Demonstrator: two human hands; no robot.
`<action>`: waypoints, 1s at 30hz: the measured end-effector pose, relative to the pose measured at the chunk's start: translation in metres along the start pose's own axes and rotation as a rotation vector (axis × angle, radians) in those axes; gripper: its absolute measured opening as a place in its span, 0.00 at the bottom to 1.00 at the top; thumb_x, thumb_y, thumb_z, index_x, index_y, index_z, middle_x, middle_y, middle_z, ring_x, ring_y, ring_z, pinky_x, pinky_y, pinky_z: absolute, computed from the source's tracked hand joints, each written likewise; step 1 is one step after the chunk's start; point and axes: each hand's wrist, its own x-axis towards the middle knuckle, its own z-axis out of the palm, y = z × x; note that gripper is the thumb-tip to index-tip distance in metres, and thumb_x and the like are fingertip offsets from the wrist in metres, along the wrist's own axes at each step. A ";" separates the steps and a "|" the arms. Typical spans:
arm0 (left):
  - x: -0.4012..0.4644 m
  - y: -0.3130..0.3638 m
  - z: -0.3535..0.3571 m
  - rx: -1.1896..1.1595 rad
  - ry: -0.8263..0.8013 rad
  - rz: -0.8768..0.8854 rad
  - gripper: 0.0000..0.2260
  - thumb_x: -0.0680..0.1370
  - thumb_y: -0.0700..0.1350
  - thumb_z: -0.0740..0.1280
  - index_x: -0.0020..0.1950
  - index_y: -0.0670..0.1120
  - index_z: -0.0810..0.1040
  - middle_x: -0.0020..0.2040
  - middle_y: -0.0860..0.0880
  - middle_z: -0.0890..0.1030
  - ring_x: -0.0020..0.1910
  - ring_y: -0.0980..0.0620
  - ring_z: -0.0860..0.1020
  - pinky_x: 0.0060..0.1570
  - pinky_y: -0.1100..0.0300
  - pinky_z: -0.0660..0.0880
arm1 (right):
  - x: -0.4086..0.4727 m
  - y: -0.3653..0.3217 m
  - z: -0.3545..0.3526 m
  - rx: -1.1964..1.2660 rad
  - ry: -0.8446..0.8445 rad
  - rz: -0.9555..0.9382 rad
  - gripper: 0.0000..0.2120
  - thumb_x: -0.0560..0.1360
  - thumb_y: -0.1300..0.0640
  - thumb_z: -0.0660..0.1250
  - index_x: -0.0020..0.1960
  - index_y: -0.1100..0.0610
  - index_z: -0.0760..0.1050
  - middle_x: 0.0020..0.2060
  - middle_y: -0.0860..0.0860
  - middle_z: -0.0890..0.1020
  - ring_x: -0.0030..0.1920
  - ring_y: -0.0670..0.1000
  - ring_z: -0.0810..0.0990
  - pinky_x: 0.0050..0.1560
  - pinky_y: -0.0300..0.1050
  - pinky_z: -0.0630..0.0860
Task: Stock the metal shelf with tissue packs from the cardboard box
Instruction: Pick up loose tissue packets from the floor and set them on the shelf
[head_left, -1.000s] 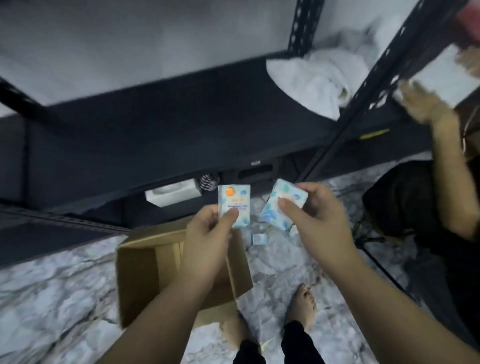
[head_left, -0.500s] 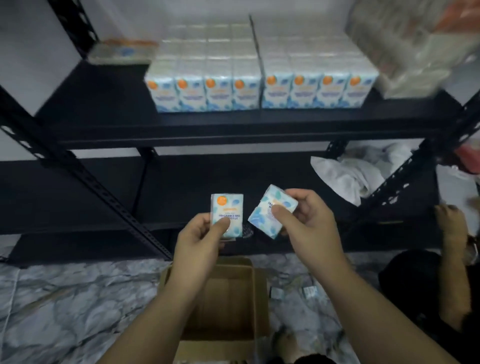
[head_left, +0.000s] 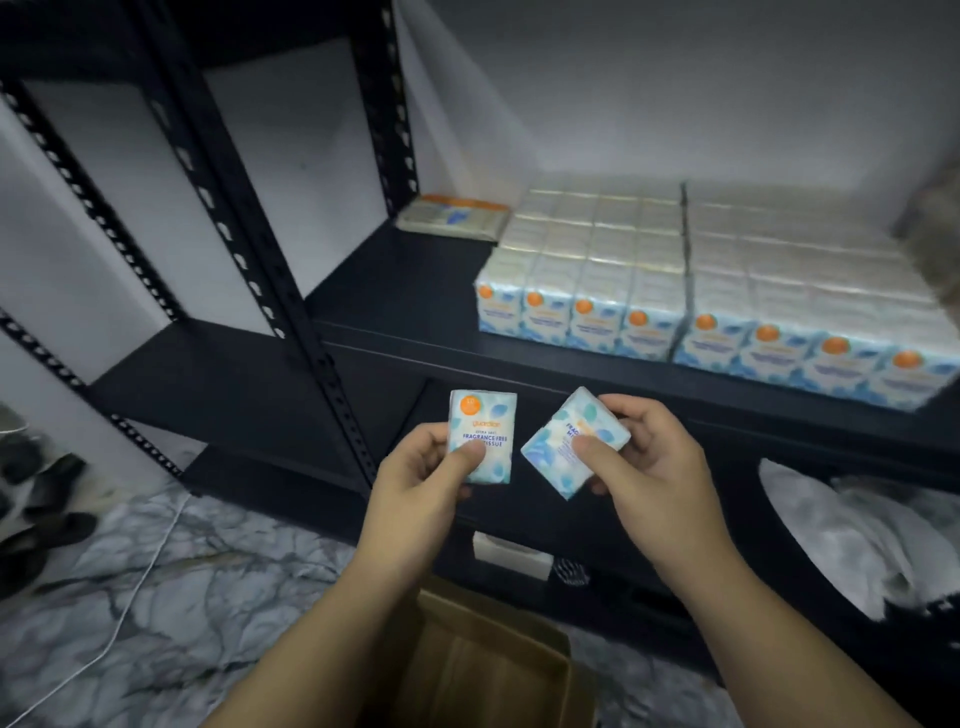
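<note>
Two packs: you hold one tissue pack in each of your hands, in front of the metal shelf (head_left: 597, 358).
Left hand (head_left: 415, 475): pinches the upright tissue pack (head_left: 482, 435), thumb on its printed front.
Right hand (head_left: 652, 467): grips the tilted tissue pack (head_left: 571, 441), thumb across its face.
Shelf: rows of stocked tissue packs (head_left: 701, 291) stand on the board above your hands, to the right.
Cardboard box (head_left: 483, 670): open on the marble floor (head_left: 156, 587), below your forearms.
</note>
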 end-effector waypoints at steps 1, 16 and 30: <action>0.003 0.003 -0.004 0.003 0.011 0.006 0.06 0.81 0.44 0.70 0.56 0.45 0.83 0.51 0.50 0.88 0.52 0.49 0.86 0.57 0.45 0.81 | 0.004 -0.002 0.002 0.005 -0.002 -0.006 0.15 0.76 0.62 0.75 0.61 0.53 0.79 0.49 0.46 0.88 0.48 0.46 0.87 0.38 0.36 0.79; 0.125 0.035 -0.070 0.108 0.077 0.154 0.07 0.77 0.43 0.75 0.53 0.50 0.81 0.47 0.52 0.87 0.46 0.54 0.86 0.46 0.63 0.80 | 0.065 -0.027 0.098 -0.229 0.183 -0.208 0.10 0.73 0.57 0.79 0.50 0.48 0.81 0.43 0.42 0.86 0.43 0.43 0.86 0.44 0.43 0.84; 0.215 0.034 -0.126 0.446 -0.109 0.468 0.09 0.81 0.50 0.71 0.56 0.56 0.73 0.44 0.57 0.82 0.43 0.61 0.81 0.41 0.63 0.78 | 0.126 -0.022 0.210 -0.734 0.478 -0.348 0.13 0.78 0.50 0.72 0.49 0.45 0.67 0.45 0.41 0.75 0.43 0.43 0.76 0.38 0.41 0.73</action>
